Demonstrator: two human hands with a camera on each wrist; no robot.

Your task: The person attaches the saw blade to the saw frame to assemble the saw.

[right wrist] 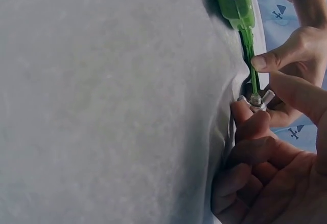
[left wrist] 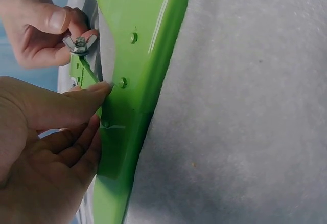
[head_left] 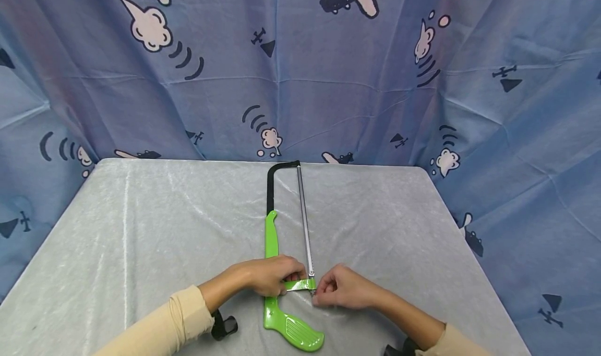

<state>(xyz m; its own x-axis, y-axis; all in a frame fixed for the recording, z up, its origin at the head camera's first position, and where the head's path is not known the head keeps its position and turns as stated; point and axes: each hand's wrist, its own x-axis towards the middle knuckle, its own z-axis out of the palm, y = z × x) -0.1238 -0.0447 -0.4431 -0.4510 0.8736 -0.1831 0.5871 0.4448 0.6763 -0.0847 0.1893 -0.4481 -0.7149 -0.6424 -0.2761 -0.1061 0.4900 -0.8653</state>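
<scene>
A hacksaw with a bright green handle and a black front frame lies on the table. Its silver blade runs along the right side. My left hand pinches the green crosspiece where it leaves the handle side, thumb on top. At the crosspiece's outer end sits a metal wing nut on a threaded bolt. My right hand is at this wing nut, its fingers curled about it; in the right wrist view a fingertip touches one wing.
A pale grey velvety cloth covers the table, with creases on the left. Behind and at both sides hangs a blue curtain printed with planes and clouds. Dark straps with camera mounts sit at the wrists.
</scene>
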